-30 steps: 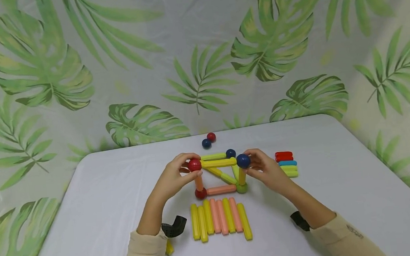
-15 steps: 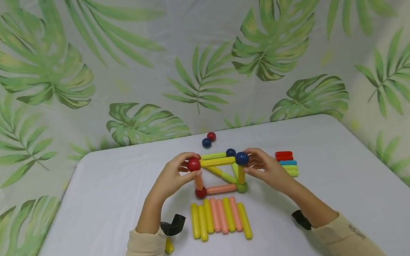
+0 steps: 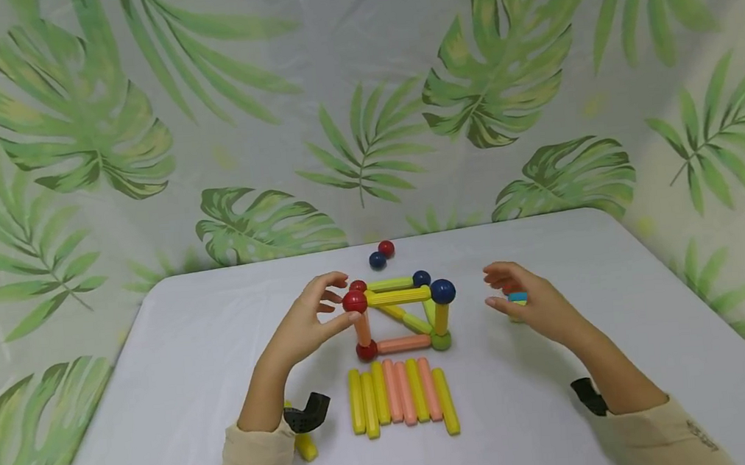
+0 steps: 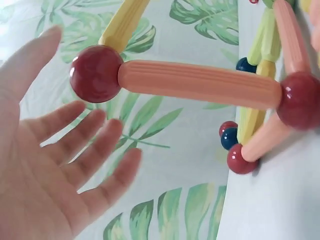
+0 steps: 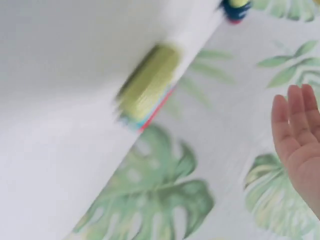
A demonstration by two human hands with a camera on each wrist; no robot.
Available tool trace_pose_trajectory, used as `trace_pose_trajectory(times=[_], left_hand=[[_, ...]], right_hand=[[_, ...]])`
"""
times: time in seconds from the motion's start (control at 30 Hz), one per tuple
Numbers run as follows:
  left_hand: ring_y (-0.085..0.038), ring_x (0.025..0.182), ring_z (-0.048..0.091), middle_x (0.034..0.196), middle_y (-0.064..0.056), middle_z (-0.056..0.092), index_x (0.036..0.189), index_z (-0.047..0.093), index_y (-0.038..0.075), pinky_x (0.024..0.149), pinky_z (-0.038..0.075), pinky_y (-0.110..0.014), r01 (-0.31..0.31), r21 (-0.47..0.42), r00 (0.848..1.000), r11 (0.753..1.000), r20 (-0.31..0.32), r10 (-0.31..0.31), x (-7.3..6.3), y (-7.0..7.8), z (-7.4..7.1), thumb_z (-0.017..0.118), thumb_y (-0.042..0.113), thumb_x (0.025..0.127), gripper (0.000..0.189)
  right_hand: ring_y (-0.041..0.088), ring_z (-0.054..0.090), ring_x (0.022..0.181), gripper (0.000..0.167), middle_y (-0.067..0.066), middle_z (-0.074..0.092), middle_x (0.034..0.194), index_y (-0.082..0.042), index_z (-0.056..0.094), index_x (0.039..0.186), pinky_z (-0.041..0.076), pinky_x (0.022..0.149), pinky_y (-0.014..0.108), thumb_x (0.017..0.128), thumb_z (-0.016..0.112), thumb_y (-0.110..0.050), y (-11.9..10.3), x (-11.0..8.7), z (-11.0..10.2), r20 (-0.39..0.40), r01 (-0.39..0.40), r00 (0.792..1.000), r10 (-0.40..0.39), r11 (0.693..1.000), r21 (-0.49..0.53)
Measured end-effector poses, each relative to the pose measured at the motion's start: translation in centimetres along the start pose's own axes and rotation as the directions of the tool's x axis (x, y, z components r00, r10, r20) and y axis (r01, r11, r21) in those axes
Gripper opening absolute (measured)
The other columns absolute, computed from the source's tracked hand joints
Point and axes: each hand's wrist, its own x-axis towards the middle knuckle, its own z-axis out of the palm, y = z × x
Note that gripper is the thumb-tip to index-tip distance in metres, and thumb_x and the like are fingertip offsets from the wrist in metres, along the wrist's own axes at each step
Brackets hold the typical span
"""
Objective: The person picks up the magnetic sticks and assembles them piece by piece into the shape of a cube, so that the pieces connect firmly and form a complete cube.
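Observation:
A frame of ribbed rods and balls stands on the table. Its upper yellow rod (image 3: 398, 297) joins a red ball (image 3: 355, 302) to a dark blue ball (image 3: 443, 291). Below them, an orange upright rod (image 4: 200, 84) and a yellow upright rod (image 3: 441, 319) lead down to a lower red ball (image 3: 366, 350) and a green ball (image 3: 441, 341). My left hand (image 3: 304, 325) is beside the upper red ball, fingers spread around it; the left wrist view shows them apart from it. Holding nothing, my right hand (image 3: 538, 305) hovers to the right of the frame with its fingers relaxed.
Several yellow and pink rods (image 3: 400, 392) lie in a row before the frame. Loose red (image 3: 386, 248) and blue (image 3: 378, 260) balls sit behind it. Short coloured rods (image 5: 150, 82) lie by the right hand, and a yellow rod (image 3: 305, 447) near the left wrist.
My right hand has let go of the upper blue ball and moved right, over the short rods. The left fingers have loosened from the upper red ball. The frame stays standing.

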Motion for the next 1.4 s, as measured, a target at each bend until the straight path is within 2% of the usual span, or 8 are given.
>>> trace_pose_trajectory(times=[0.13, 0.23, 0.37, 0.5, 0.87, 1.0, 1.23, 1.4], left_hand=[[-0.024, 0.099, 0.05, 0.118, -0.01, 0.046, 0.122, 0.043, 0.003, 0.085, 0.043, -0.04, -0.002, -0.044, 0.992, 0.999, -0.129, -0.004, -1.7, -1.2, 0.0, 0.061, 0.017, 0.086, 0.043], [-0.017, 0.09, 0.052, 0.11, -0.009, 0.05, 0.117, 0.048, 0.004, 0.08, 0.045, -0.035, 0.078, -0.034, 0.984, 0.996, -0.159, -0.082, -3.4, -2.7, 1.1, 0.06, 0.015, 0.087, 0.034], [-0.013, 0.076, 0.051, 0.095, -0.006, 0.053, 0.111, 0.051, 0.003, 0.067, 0.046, -0.028, 0.24, 0.116, 0.971, 0.964, -0.024, -0.238, -6.0, -4.2, 3.4, 0.062, 0.016, 0.085, 0.031], [-0.011, 0.068, 0.047, 0.088, -0.003, 0.05, 0.114, 0.049, -0.001, 0.058, 0.043, -0.024, 0.272, 0.228, 0.946, 0.935, 0.112, -0.303, -7.2, -4.9, 5.3, 0.064, 0.021, 0.083, 0.041], [-0.011, 0.06, 0.044, 0.076, 0.0, 0.048, 0.108, 0.054, -0.004, 0.05, 0.039, -0.022, 0.316, 0.252, 0.924, 0.915, 0.135, -0.357, -7.2, -4.6, 6.4, 0.068, 0.027, 0.079, 0.044], [-0.011, 0.061, 0.045, 0.074, 0.001, 0.049, 0.102, 0.055, 0.001, 0.05, 0.04, -0.022, 0.314, 0.225, 0.926, 0.923, 0.143, -0.35, -7.3, -4.7, 6.3, 0.067, 0.019, 0.08, 0.031], [-0.01, 0.064, 0.049, 0.08, 0.001, 0.052, 0.104, 0.055, 0.005, 0.053, 0.043, -0.022, 0.3, 0.191, 0.931, 0.935, 0.154, -0.33, -7.3, -5.1, 5.8, 0.065, 0.014, 0.08, 0.028], [-0.011, 0.065, 0.049, 0.082, 0.001, 0.053, 0.105, 0.055, 0.004, 0.054, 0.044, -0.023, 0.307, 0.169, 0.928, 0.937, 0.165, -0.334, -7.2, -4.9, 5.6, 0.065, 0.013, 0.08, 0.029]], right_hand=[[0.036, 0.047, 0.108, 0.049, 0.016, 0.05, 0.12, -0.001, 0.042, 0.127, 0.038, 0.088, 0.051, 0.087, 0.06, -0.022, 2.9, -1.7, -1.9, 0.104, -0.106, 0.987, 0.121, 0.985, -0.138], [0.038, 0.044, 0.109, 0.047, 0.02, 0.049, 0.119, 0.003, 0.046, 0.123, 0.036, 0.088, 0.053, 0.084, 0.064, -0.015, 4.5, -2.6, -2.3, 0.18, -0.123, 0.969, 0.17, 0.962, -0.245], [0.035, 0.049, 0.098, 0.039, 0.018, 0.052, 0.107, 0.003, 0.053, 0.112, 0.042, 0.083, 0.049, 0.078, 0.068, -0.009, 5.7, -2.7, -2.1, 0.219, -0.09, 0.961, 0.168, 0.941, -0.326], [0.025, 0.05, 0.084, 0.03, 0.009, 0.054, 0.092, 0.001, 0.056, 0.104, 0.045, 0.074, 0.042, 0.077, 0.068, -0.006, 6.1, -2.5, -1.7, 0.23, -0.093, 0.957, 0.178, 0.936, -0.338], [0.02, 0.046, 0.072, 0.032, 0.003, 0.051, 0.078, 0.008, 0.055, 0.103, 0.043, 0.062, 0.031, 0.079, 0.067, -0.008, 5.5, -2.7, -1.0, 0.213, -0.206, 0.93, 0.299, 0.906, -0.369], [0.02, 0.052, 0.076, 0.029, 0.003, 0.057, 0.084, 0.005, 0.055, 0.105, 0.047, 0.064, 0.031, 0.079, 0.065, -0.005, 3.9, -3.0, -0.7, 0.155, -0.19, 0.958, 0.242, 0.938, -0.291], [0.01, 0.057, 0.079, 0.025, -0.004, 0.06, 0.093, -0.01, 0.06, 0.102, 0.049, 0.068, 0.026, 0.078, 0.069, -0.009, -0.4, -3.4, 2.2, 0.141, -0.008, 0.99, 0.033, 0.984, -0.175], [0.005, 0.045, 0.061, 0.027, -0.01, 0.048, 0.07, -0.017, 0.062, 0.102, 0.039, 0.051, 0.018, 0.077, 0.071, -0.016, -2.4, -2.7, 4.7, 0.146, 0.053, 0.989, -0.032, 0.988, -0.148]])
